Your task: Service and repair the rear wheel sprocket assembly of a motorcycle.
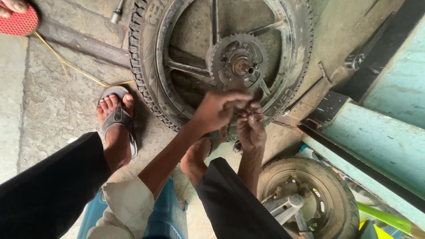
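Both hands (237, 116) pinch something small (too hidden to identify) over the flat-lying wheel (221, 62), axle (243, 67) pointing up.

Left hand (218, 110) and right hand (250, 128) meet over a motorcycle wheel (221, 57) lying flat on the floor (53, 102), possibly pinching a small part.

The motorcycle wheel (221, 62) wears a black tyre (141, 75) with a blocky, knobbed tread, and its sprocket (239, 59) is dull grey metal. The sandal (118, 118) is grey with dark straps. The trousers (48, 190) are black, the stool (166, 219) blue (ribbed along its side). A red slipper (18, 20) shows a dotted texture. The wall (389, 137) is pale turquoise, the floor (57, 102) mottled grey concrete.
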